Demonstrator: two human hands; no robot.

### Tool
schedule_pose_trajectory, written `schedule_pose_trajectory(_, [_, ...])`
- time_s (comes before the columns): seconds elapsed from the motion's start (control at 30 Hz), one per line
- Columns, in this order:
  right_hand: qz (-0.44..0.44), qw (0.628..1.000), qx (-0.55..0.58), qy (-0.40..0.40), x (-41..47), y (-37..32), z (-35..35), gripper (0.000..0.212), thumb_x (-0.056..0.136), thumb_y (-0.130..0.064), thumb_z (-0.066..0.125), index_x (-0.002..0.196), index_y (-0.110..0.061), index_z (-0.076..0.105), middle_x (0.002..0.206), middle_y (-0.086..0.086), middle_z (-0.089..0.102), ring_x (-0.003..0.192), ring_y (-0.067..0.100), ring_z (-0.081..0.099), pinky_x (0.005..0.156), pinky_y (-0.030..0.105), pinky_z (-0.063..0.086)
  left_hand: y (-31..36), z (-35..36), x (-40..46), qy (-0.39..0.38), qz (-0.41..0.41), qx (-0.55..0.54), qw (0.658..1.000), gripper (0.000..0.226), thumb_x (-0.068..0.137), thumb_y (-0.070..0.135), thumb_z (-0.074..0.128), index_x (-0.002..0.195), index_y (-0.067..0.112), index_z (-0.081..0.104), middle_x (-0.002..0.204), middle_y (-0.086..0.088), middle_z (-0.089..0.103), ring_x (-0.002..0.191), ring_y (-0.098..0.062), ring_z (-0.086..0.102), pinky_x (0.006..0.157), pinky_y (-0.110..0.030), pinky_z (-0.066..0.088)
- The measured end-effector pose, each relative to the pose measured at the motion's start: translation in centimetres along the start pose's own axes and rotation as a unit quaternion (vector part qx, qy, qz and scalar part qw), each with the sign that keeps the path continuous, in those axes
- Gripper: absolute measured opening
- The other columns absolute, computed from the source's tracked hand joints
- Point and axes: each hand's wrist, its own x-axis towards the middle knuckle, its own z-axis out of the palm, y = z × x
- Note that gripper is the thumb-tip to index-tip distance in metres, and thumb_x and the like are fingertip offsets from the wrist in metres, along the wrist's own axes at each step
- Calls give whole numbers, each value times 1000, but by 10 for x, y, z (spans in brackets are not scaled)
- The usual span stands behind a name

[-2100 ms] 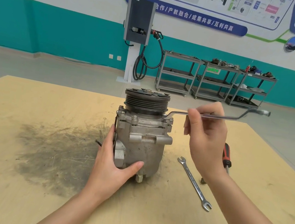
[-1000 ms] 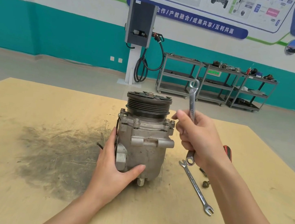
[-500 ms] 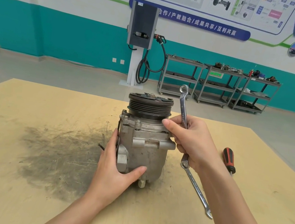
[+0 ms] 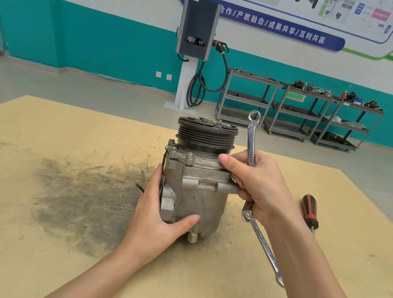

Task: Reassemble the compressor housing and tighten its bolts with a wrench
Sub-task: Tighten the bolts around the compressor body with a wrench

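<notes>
The left hand [image 4: 156, 215] is wrapping the compressor [image 4: 196, 186] standing on the bench [image 4: 26, 238]; the right hand [image 4: 258, 185] is clutching a ring spanner [image 4: 251, 141] upright, fingertips touching a bolt. Finger-started threads risk crossing.

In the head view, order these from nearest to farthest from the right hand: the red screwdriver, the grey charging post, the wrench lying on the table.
1. Wrench lying on the table, just below the right hand.
2. Red screwdriver, on the table to its right.
3. Grey charging post, by the far wall.
</notes>
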Motion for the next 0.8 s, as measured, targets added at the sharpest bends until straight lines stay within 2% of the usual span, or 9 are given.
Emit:
schedule_pose_trajectory(0.1, [4, 1000, 7, -28, 0, -2, -4, 19, 81, -24, 75, 82, -11, 61, 49, -2, 42, 41, 7, 28, 33, 18, 20, -1, -1, 0, 1, 1, 7, 1000, 115, 67, 45, 86, 153, 43, 9, 153, 27, 30, 143, -3, 26, 119, -42, 27])
schedule_pose_trajectory(0.23, [29, 994, 69, -78, 0, -4, -11, 19, 93, -24, 59, 94, -6, 66, 52, 1, 43, 38, 4, 25, 34, 15, 17, 0, 0, 1, 0, -2, 9, 1000, 118, 62, 53, 81, 156, 36, 11, 154, 23, 30, 144, -5, 26, 119, -43, 28])
schedule_pose_trajectory(0.33, [38, 993, 88, -74, 0, -2, -9, 13, 92, -21, 61, 85, -10, 63, 48, -2, 41, 37, 3, 25, 32, 15, 17, 0, 0, 0, 2, 0, 10, 1000, 118, 65, 46, 85, 156, 33, 12, 155, 20, 30, 144, -5, 26, 119, -42, 27])
schedule_pose_trajectory(0.47, [24, 997, 56, -36, 0, 0, -5, 19, 84, -20, 72, 76, -14, 56, 46, -3, 42, 37, 6, 27, 31, 16, 20, -1, 0, 0, 6, 0, 16, 1000, 118, 65, 44, 86, 156, 35, 12, 155, 21, 31, 143, -6, 28, 119, -42, 28])
schedule_pose_trajectory(0.7, [38, 990, 102, -91, 1, -1, -14, 12, 96, -19, 56, 94, -8, 62, 51, 1, 45, 38, 4, 23, 34, 16, 15, -2, 1, 1, 5, -1, 15, 1000, 117, 68, 39, 87, 156, 37, 10, 155, 22, 30, 144, -6, 27, 119, -42, 27])
schedule_pose_trajectory(0.8, [32, 990, 99, -91, 2, 0, -11, 11, 92, -21, 60, 86, -12, 59, 49, -2, 42, 37, 3, 24, 32, 14, 17, -2, 1, 1, 7, 1, 16, 1000, 117, 67, 40, 87, 156, 36, 10, 154, 22, 30, 143, -5, 27, 119, -41, 27])
